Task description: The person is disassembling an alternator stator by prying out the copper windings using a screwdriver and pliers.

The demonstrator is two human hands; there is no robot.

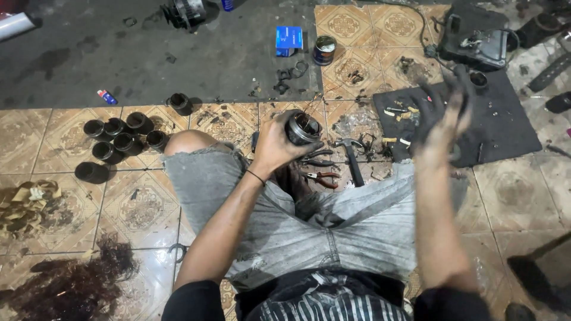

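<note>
Cylindrical housing (302, 128) sits gripped in left hand (275, 144); right hand (441, 116) raised, open.

Tiled floor (148, 208) bears 7 black cylinders (122, 139), hammer (351, 157), pliers (321, 177).

A cluster of dark cylindrical housings (122, 135) stands on the patterned tile floor (143, 208) at nine o'clock. A hammer (351, 159) and red-handled pliers (321, 177) lie near centre. At twelve o'clock sit a blue box (289, 40) and a round tin (325, 50), just beside each other. A dark mat (505, 122) with small parts lies at two o'clock. Tangled copper wire (71, 285) lies at seven o'clock.
</note>
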